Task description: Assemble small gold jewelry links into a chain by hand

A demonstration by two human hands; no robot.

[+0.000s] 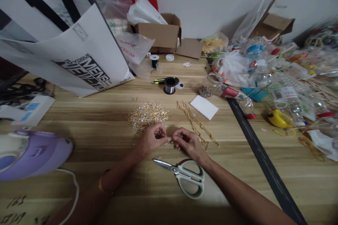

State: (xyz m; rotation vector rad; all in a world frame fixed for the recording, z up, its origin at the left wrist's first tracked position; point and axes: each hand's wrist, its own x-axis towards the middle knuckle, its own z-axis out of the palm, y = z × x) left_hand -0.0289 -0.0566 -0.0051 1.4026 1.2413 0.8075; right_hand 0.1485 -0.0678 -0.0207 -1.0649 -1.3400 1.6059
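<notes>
Gold-and-clear jewellery pieces [148, 113] lie heaped near the frame's centre. Just below and right, we observe the left hand [155, 139] and right hand [189, 142] close together, fingertips near one another; whether they are clamped on a piece, we cannot tell. Scissors [175, 170] lie below; gold chains [201, 125] lie right of centre.

Dim, soft light; blurred edges.

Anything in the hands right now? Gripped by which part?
Apparently a tiny piece, pinched at the fingertips where the left hand and right hand meet. Too small to tell what it is or which part is gripped.
</notes>
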